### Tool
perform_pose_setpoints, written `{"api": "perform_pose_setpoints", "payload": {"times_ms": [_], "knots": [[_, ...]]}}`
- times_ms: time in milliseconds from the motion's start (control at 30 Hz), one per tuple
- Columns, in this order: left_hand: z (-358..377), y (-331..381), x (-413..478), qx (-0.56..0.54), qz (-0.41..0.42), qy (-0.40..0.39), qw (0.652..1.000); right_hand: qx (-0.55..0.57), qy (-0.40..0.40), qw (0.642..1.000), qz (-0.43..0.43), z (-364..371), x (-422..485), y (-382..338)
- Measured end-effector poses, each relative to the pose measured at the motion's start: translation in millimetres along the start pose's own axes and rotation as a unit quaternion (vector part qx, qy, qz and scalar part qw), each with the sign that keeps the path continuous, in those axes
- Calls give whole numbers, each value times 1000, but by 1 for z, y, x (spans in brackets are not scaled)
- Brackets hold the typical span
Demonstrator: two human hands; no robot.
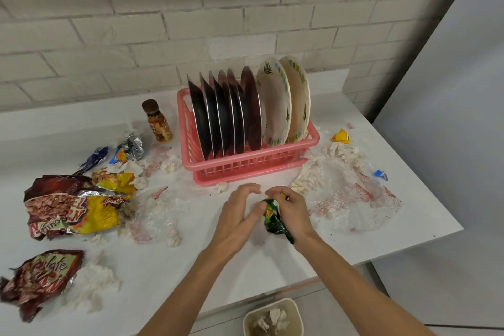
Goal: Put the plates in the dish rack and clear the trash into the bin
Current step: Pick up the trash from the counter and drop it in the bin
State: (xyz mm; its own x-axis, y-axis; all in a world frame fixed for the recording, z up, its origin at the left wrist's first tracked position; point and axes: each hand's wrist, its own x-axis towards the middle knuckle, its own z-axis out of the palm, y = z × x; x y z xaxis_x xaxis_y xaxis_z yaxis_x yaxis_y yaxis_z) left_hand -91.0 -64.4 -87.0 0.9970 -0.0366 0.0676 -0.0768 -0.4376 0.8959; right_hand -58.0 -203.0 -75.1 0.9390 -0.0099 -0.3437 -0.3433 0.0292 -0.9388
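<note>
1. Head view: the right hand (pixel 291 210) grips a crumpled green wrapper (pixel 274 219) on the white table (pixel 272 259), fingers curled over its top. That looks like bunching it small so it lifts in one piece.
2. The left hand (pixel 240 207) sits just beside it, fingers loosely arched and holding nothing. Its thumb tip touches the wrapper, probably to steady it.
3. The plates' part of the task looks done. The steel plates (pixel 231 114) and two patterned plates (pixel 286 106) stand on edge in the pink dish rack (pixel 245 170), just behind the hands.
4. The bin (pixel 272 305) stands on the floor below the table's near edge, with crumpled paper already inside. It is close under the right arm, so I judge the drop an easy one.
5. Much trash remains:
   - large snack bags (pixel 73 210) at the left;
   - foil wrappers (pixel 131 148) beside a brown-capped bottle (pixel 158 124);
   - a yellow wrapper (pixel 341 136) and a blue wrapper (pixel 380 174) at the right;
   - tissue scraps (pixel 173 234) and clear plastic film (pixel 354 199) spread about.
6. Nothing blocks the way from wrapper to bin. The thin film lies flat on the table and will likely be fiddly to pick up.
</note>
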Motion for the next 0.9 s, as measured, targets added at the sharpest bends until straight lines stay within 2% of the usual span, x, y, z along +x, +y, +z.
{"api": "perform_pose_setpoints", "payload": {"times_ms": [33, 100, 200, 267, 433, 533, 900], "knots": [[-8, -9, 6, 26, -5, 39, 999, -20, 9, 1000, -6, -4, 1, 1], [-26, -30, 24, 152, -16, 88, 984, -61, 3, 998, -32, -12, -2, 4], [-44, -52, 48, 337, -28, 13, 941, -100, -13, 993, -63, -19, -6, 8], [-43, -57, 54, 395, -20, -19, 918, -119, -14, 991, -64, -20, -6, 9], [-39, -58, 65, 468, 2, -34, 883, -161, -29, 984, -66, -16, -8, 14], [-42, -61, 71, 480, 13, -45, 876, -154, -32, 986, -60, -21, -11, 18], [-28, -65, 71, 414, -33, -63, 908, -200, 29, 976, -86, -84, -12, 20]]}}
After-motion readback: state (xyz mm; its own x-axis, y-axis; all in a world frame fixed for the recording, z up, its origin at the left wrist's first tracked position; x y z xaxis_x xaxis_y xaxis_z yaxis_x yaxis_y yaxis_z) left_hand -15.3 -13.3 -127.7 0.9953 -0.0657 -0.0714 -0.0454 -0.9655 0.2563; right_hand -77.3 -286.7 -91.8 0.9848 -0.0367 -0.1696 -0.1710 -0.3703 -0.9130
